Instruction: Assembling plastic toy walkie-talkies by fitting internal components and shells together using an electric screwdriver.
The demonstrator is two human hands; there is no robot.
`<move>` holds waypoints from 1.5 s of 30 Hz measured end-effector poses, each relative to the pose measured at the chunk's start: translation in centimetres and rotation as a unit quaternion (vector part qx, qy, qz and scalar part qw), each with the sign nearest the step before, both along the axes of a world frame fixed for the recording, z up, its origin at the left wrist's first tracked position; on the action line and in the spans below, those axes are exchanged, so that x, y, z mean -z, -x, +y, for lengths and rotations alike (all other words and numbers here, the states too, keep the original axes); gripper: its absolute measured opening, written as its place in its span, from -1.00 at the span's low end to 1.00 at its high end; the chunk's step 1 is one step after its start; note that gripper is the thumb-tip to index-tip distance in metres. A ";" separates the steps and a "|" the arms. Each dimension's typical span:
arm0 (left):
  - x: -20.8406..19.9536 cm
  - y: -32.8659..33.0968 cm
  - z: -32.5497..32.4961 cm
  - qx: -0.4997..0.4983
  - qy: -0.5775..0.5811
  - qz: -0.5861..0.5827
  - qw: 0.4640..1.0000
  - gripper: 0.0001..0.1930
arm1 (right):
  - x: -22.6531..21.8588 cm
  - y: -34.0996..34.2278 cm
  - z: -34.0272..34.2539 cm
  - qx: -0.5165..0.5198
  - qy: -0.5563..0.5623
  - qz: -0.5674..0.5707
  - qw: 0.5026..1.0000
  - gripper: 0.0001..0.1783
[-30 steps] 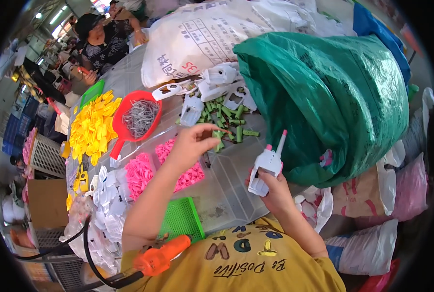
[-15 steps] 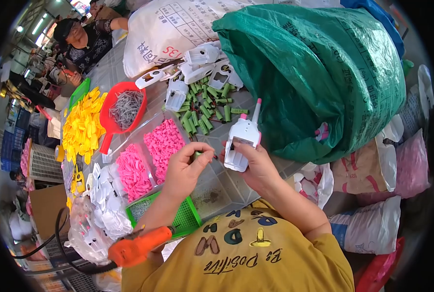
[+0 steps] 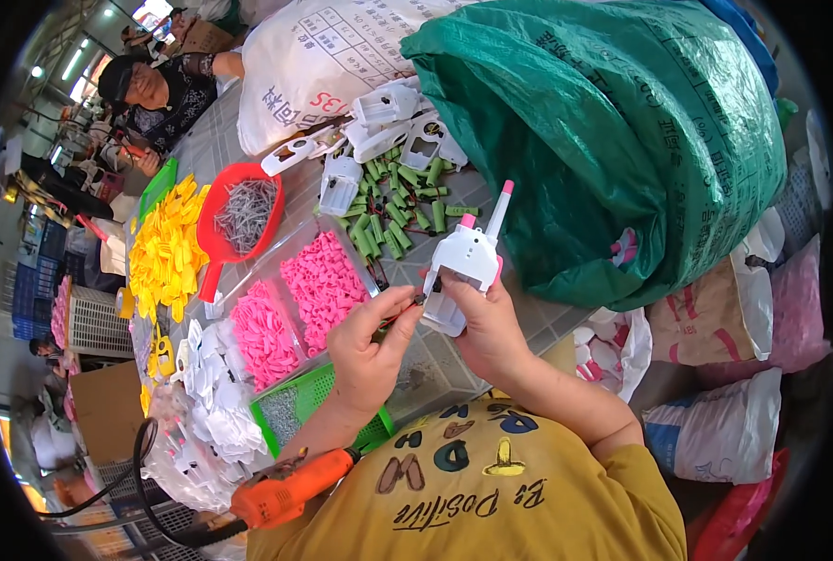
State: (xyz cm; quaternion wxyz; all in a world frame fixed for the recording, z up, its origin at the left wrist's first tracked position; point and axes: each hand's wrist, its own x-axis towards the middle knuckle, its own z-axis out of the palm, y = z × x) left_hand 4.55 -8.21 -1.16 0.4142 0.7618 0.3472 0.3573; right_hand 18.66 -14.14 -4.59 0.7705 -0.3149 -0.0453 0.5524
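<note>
My right hand [image 3: 493,327] grips a white plastic toy-like housing [image 3: 465,254] with a pink-tipped antenna pointing away from me and a recess in its face. The right thumb lies over that recess. In my left hand [image 3: 372,353], thumb and fingers pinch a green battery [image 3: 380,333], mostly hidden by the fingers. From it, thin wires with a small dark plug [image 3: 419,300] reach the housing's left edge; whether the plug touches it I cannot tell. Beyond my hands lie several loose green batteries [image 3: 393,208] and more white housings [image 3: 340,179].
Left are a clear tray of pink parts [image 3: 323,280], a red scoop of screws [image 3: 245,217], yellow parts [image 3: 167,245] and a green basket [image 3: 328,383]. An orange power screwdriver [image 3: 290,491] is by my left forearm. A green sack [image 3: 566,150] gapes at right. Another person [image 3: 169,98] sits far left.
My left hand has come right and closer to the housing, bringing the wires and plug to its edge. The housing has shifted slightly. The orange screwdriver appears further right.
</note>
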 end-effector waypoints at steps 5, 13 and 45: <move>0.5 0.3 0.4 0.003 -0.099 0.015 0.995 -0.80 | 0.2 0.2 0.2 0.015 -0.013 0.005 1.000 -0.66; 0.6 -0.9 0.6 -0.026 -0.164 -0.022 0.986 -0.78 | -0.2 0.5 0.9 0.011 -0.018 0.015 1.000 -0.69; 1.0 -2.5 0.6 -0.061 -0.318 0.000 0.946 -0.78 | 1.5 1.9 1.7 0.103 -0.032 -0.081 0.991 -0.73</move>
